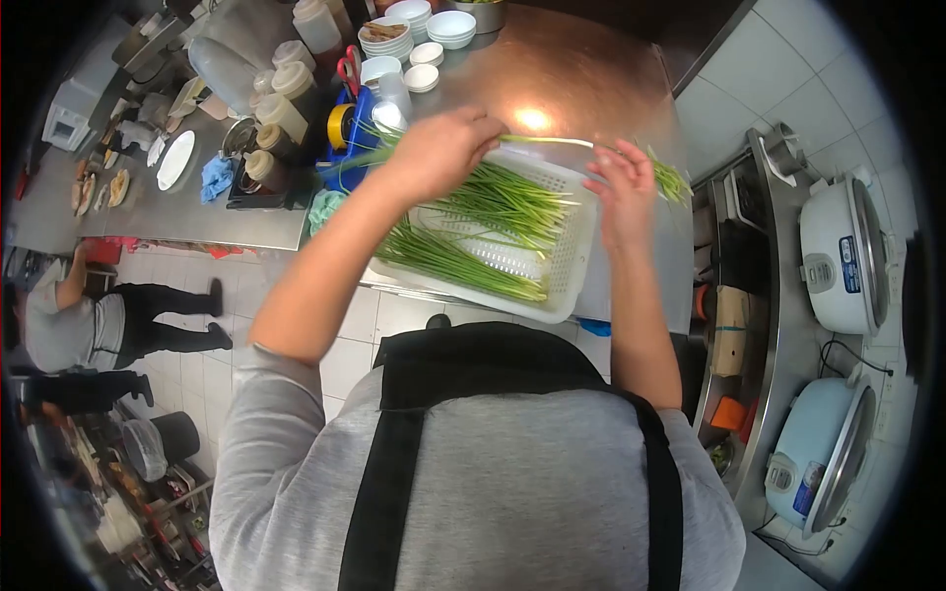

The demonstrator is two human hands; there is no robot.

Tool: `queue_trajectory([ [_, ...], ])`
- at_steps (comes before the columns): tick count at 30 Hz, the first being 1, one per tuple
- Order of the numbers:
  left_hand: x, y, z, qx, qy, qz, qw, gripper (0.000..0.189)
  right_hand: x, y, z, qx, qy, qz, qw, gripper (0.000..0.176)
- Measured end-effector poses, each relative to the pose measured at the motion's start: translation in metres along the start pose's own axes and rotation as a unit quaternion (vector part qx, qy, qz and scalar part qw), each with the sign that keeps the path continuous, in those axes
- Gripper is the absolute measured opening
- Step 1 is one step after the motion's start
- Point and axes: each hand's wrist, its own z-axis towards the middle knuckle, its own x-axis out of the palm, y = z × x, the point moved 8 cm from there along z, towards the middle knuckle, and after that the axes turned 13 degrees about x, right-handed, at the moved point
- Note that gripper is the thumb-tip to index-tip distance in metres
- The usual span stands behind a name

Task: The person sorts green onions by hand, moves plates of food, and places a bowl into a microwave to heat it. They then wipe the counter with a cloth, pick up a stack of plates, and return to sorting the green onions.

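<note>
My left hand [445, 150] is closed around a green onion [547, 140], which stretches out to the right with its pale end outward. At that pale end are the bent fingers of my right hand [623, 187], loosely curled around its tip. Below both hands, a white perforated basket [581, 266] holds green onions [463, 258] in two loose bunches, white ends to the right. Leafy tops stick out past the basket's left side. More greens [670, 179] lie on the steel table just beyond my right hand.
Stacked white bowls [451, 30], sauce bottles [291, 84], a blue holder with red-handled scissors [350, 71] and yellow tape [340, 126] stand at the back left. Rice cookers [823, 448] line the right-hand shelf. Another person [79, 315] stands at the far left.
</note>
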Motion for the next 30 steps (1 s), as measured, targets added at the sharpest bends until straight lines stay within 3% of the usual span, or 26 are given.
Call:
queue_trajectory([
  [2,0.012,0.009,0.011,0.055,0.026,0.07,0.996,0.02,-0.037,-0.008,0.005,-0.005,-0.044,-0.094,0.995,0.016],
  [5,0.075,0.032,0.015,0.092,0.093,0.078,0.988,0.023,-0.032,-0.045,-0.015,0.064,0.059,-0.339,0.937,0.007],
  [9,0.113,0.043,0.017,0.127,0.069,0.114,0.983,0.022,0.025,-0.099,-0.052,0.036,0.23,-0.593,0.771,0.012],
  [12,0.108,0.045,0.013,0.111,0.03,0.112,0.987,0.022,0.023,-0.165,-0.056,0.069,0.282,-0.732,0.617,0.013],
  [15,0.082,0.037,0.007,0.116,-0.016,0.106,0.987,0.024,0.026,-0.178,-0.054,0.092,0.301,-0.768,0.558,0.017],
  [18,0.069,0.025,-0.006,0.121,-0.041,0.025,0.992,0.024,0.029,-0.161,-0.044,0.132,0.32,-0.685,0.642,0.018],
  [21,0.082,0.012,-0.022,0.124,-0.002,-0.123,0.985,0.024,0.021,-0.164,-0.036,0.051,0.319,-0.696,0.641,0.015],
  [24,0.122,0.009,-0.041,0.086,0.107,-0.181,0.974,0.025,0.022,-0.172,-0.046,0.091,0.34,-0.797,0.49,0.013],
  [27,0.153,0.006,-0.057,0.043,0.16,-0.218,0.962,0.025,0.015,-0.178,-0.038,0.114,0.304,-0.788,0.524,0.014],
  [30,0.171,-0.003,-0.067,-0.016,0.23,-0.241,0.943,0.023,0.021,-0.161,-0.033,0.077,0.327,-0.721,0.606,0.014],
])
